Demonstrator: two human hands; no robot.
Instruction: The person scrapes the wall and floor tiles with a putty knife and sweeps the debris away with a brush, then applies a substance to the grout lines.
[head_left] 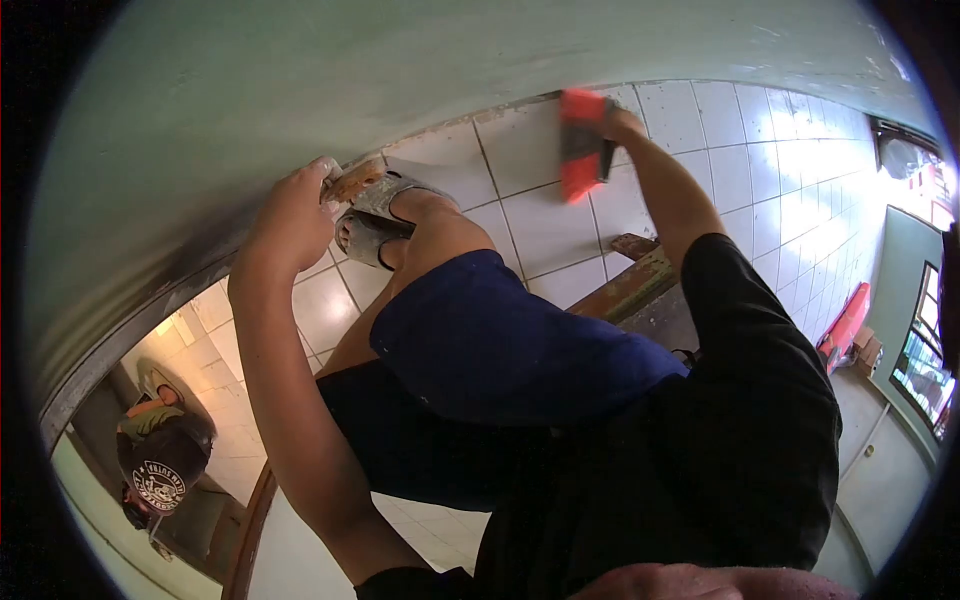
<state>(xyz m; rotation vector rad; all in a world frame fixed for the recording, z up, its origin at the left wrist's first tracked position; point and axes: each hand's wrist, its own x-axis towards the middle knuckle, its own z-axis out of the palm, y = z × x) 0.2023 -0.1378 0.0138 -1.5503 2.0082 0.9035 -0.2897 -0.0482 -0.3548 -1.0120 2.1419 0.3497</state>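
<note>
My left hand (298, 215) is at the foot of the green wall (250, 110), close to my sandalled feet. Its fingers are closed around a worn brown block-like piece (357, 180), perhaps wood; its exact kind is unclear. My right hand (622, 124) reaches out over the white tiled floor (540, 225). It grips a broad red-and-black tool (583, 145), smeared by motion, whose kind I cannot make out. The tool is low near the wall's bottom edge. My sandals (372, 235) rest on the tiles between the two hands.
A worn wooden bench or plank (635, 290) stands beside my legs. Through an opening at lower left, another person (165, 450) in a dark cap is crouched on the floor. A red object (848, 322) leans at the far right, near a window (922, 365).
</note>
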